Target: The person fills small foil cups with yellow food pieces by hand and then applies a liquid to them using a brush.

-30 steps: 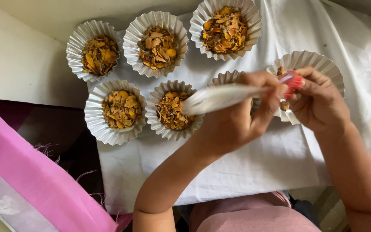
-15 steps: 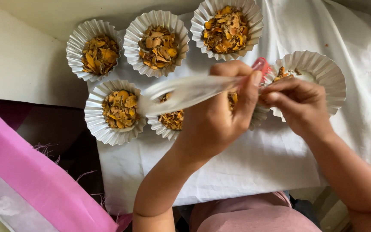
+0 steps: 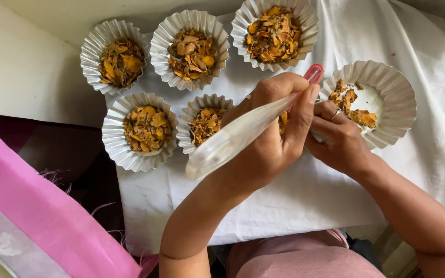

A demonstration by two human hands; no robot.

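Nearest us, at 6 o'clock, we see a pink garment, soft cloth, and at 8 o'clock a smooth magenta sheet with frayed threads at its edge. Above these, a wrinkled white cloth covers the table. At centre, the left hand is clenched around a long, translucent plastic tube with a pink cap; the tube runs slantwise from 8 o'clock up to 1 o'clock, thumb and fingers wrapped over its upper half. Just beside it at 3 o'clock, the right hand is curled, a ring on one finger, its fingertips meeting the left hand's near the cap; what it pinches we cannot tell. Fluted, pleated white paper cups sit farther off: a nearly empty cup at 2 o'clock with a few orange-brown dried flakes, a middle cup partly behind the tube, a left cup at 9 o'clock, and three full far cups along 11 to 12 o'clock, all heaped with crisp, irregular flakes.
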